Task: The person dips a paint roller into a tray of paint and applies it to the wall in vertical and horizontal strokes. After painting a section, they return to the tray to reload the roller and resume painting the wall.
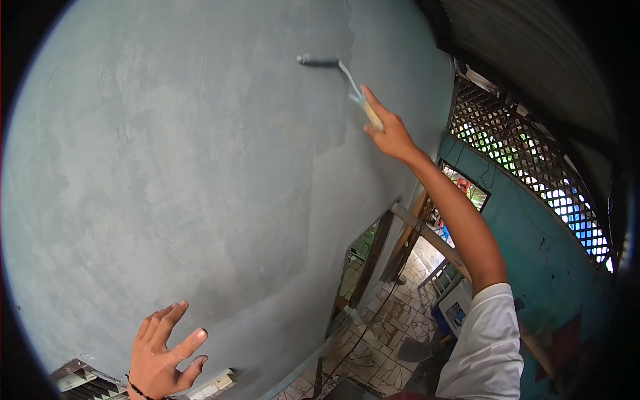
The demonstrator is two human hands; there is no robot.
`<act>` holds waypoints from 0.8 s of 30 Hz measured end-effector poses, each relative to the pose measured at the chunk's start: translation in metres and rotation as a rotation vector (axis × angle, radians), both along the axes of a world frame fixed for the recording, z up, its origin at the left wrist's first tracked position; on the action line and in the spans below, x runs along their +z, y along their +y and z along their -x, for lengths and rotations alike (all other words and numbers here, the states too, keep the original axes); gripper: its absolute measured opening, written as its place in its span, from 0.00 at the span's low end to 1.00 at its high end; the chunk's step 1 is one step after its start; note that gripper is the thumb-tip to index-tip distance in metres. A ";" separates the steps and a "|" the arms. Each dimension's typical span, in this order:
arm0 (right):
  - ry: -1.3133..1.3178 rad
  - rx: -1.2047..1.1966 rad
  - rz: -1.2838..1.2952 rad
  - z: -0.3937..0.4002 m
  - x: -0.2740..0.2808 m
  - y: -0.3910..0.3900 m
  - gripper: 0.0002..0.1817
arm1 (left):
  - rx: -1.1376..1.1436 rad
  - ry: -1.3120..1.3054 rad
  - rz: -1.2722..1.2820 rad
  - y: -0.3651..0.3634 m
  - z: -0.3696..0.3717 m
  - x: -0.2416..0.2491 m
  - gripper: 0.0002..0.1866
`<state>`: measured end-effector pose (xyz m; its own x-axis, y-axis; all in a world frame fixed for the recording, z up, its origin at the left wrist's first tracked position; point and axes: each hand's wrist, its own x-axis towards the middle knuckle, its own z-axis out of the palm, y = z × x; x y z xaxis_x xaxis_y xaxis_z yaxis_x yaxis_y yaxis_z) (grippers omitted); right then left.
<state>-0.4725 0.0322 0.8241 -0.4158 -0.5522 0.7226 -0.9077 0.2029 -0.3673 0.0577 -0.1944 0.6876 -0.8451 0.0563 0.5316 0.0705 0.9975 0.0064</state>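
Raised at the upper centre, my right hand (393, 138) is closed around the pale handle of a paint roller (319, 61). The roller's dark sleeve lies against the grey wall (200, 167), near the edge of a darker, wet-looking patch. Its bent metal frame runs from the sleeve down to the handle. At the lower left, my left hand (162, 350) holds nothing, its fingers spread in front of the wall. A dark bracelet circles that wrist.
A wooden pole (430, 237) slants behind my right arm. Below it are a white and blue box (456, 307) and a tiled floor (380, 333). A teal wall (527, 233) with lattice (513, 143) stands right. Louvres (83, 381) show at lower left.
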 end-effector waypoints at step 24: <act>-0.056 -0.058 0.109 0.033 -0.035 -0.015 0.50 | 0.132 -0.018 -0.066 0.001 -0.010 -0.021 0.44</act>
